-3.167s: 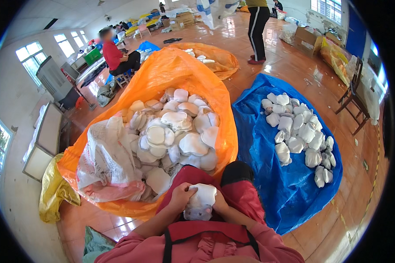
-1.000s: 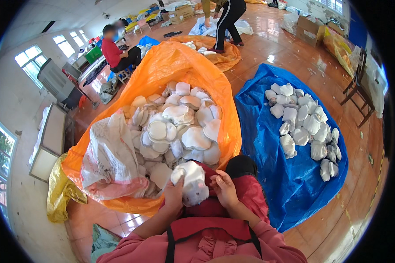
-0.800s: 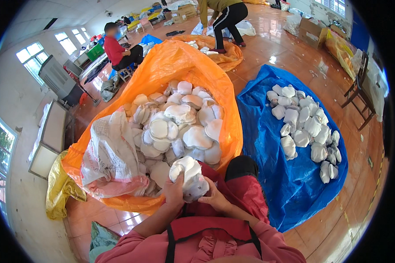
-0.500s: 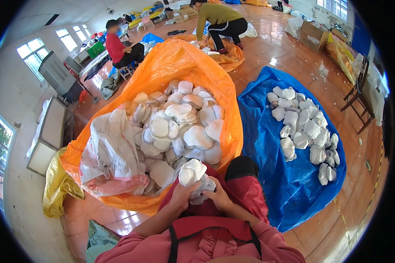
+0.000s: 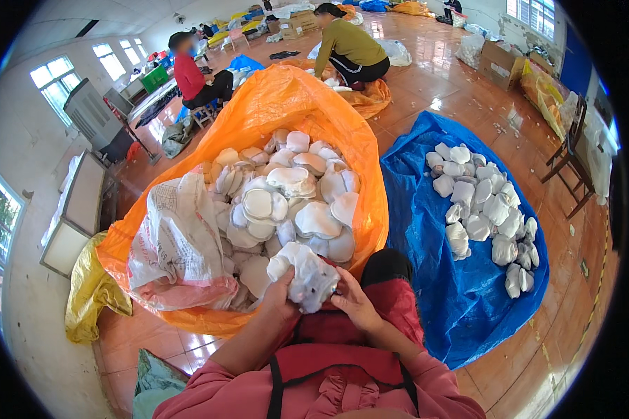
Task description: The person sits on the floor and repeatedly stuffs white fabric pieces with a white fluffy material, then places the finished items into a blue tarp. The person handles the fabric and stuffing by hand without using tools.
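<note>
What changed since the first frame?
Plush piece moved forward and turned; left hand holds it, right hand, off it a second ago, is back at its edge. Co-worker in green, standing before, is now low at the rear orange sheet. Unchanged: front heap and pieces on the blue sheet.

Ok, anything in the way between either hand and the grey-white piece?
Nothing visible: the left hand grips the grey-white piece on its left side, and the right hand is right at its right edge.
</note>
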The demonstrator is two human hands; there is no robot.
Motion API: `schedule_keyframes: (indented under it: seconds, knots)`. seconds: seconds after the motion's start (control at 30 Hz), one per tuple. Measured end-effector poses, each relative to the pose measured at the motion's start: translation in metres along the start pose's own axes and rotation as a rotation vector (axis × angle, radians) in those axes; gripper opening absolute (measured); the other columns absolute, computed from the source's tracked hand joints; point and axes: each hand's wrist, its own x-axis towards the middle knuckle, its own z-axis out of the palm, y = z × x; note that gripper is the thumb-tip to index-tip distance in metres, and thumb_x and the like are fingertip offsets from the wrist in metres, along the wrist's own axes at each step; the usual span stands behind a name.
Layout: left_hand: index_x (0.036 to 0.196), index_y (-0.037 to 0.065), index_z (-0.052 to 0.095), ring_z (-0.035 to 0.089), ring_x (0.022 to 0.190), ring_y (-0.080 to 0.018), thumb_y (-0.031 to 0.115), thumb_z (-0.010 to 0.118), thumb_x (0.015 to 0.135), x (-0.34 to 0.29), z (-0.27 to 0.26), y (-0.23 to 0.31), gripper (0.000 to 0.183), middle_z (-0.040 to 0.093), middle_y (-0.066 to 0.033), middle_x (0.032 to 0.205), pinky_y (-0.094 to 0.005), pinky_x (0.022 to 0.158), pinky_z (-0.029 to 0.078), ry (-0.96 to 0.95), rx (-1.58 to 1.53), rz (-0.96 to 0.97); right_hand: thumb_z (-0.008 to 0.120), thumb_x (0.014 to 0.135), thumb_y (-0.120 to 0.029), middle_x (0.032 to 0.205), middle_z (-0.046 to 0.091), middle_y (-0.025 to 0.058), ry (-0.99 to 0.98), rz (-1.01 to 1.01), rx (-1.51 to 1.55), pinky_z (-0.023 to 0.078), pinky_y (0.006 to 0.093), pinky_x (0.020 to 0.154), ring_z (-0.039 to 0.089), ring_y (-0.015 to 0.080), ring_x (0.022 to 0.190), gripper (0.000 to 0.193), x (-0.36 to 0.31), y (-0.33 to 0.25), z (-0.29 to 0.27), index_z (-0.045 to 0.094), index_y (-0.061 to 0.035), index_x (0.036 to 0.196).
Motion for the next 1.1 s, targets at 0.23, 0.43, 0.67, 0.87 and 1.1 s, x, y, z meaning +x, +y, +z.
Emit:
schedule_keyframes:
  seconds: [0.23, 0.43, 0.67, 0.87, 1.1]
  knots:
    - [0.134, 0.01, 0.047, 0.059, 0.11, -0.029, 0.035, 0.046, 0.1, -0.008, 0.007, 0.007, 0.042, 0.06, -0.0117, 0.124, -0.0483, 0.094, 0.049, 0.01, 0.327, -0.145, 0.084, 0.067, -0.014, 0.143, 0.038, 0.0141, -0.214, -0.295, -1.11, 0.033, 0.0399, 0.11, 0.035, 0.0333, 0.135, 0.076, 0.007, -0.033, 0.0, 0.049, -0.0134, 0.135]
    - [0.138, 0.009, 0.043, 0.059, 0.11, -0.0273, 0.038, 0.056, 0.095, -0.028, 0.018, 0.021, 0.053, 0.056, -0.0121, 0.127, -0.0437, 0.096, 0.047, -0.016, 0.438, -0.225, 0.085, 0.067, -0.023, 0.111, 0.061, 0.0154, 0.128, -0.403, -1.072, 0.052, 0.0354, 0.083, 0.062, 0.0296, 0.1, 0.063, 0.015, -0.028, -0.009, 0.056, -0.0036, 0.12]
    - [0.134, -0.001, 0.046, 0.056, 0.113, -0.0292, 0.024, 0.074, 0.08, -0.021, 0.05, 0.009, 0.066, 0.055, -0.0186, 0.125, -0.0376, 0.099, 0.042, -0.174, 1.616, 1.043, 0.072, 0.085, -0.026, 0.098, 0.062, 0.0071, 0.36, -0.094, -0.854, 0.049, 0.0266, 0.079, 0.057, 0.011, 0.09, 0.048, 0.029, -0.046, 0.004, 0.053, 0.0002, 0.12]
    - [0.134, 0.0, 0.047, 0.053, 0.121, -0.0229, 0.023, 0.073, 0.082, -0.024, 0.067, 0.013, 0.062, 0.057, -0.0157, 0.127, -0.0345, 0.101, 0.04, -0.216, 1.485, 0.757, 0.068, 0.09, -0.04, 0.108, 0.058, 0.0083, 0.333, -0.055, -0.484, 0.046, 0.0255, 0.084, 0.054, 0.0118, 0.096, 0.059, 0.033, -0.046, 0.006, 0.047, 0.0024, 0.125]
    - [0.134, 0.003, 0.047, 0.052, 0.112, -0.0145, 0.024, 0.07, 0.087, -0.014, 0.065, 0.008, 0.056, 0.057, -0.0092, 0.122, -0.0302, 0.096, 0.043, -0.23, 1.306, 0.573, 0.072, 0.087, -0.03, 0.105, 0.06, 0.0109, 0.34, -0.16, -0.699, 0.048, 0.0276, 0.083, 0.057, 0.0138, 0.094, 0.054, 0.035, -0.041, 0.012, 0.048, 0.0014, 0.124]
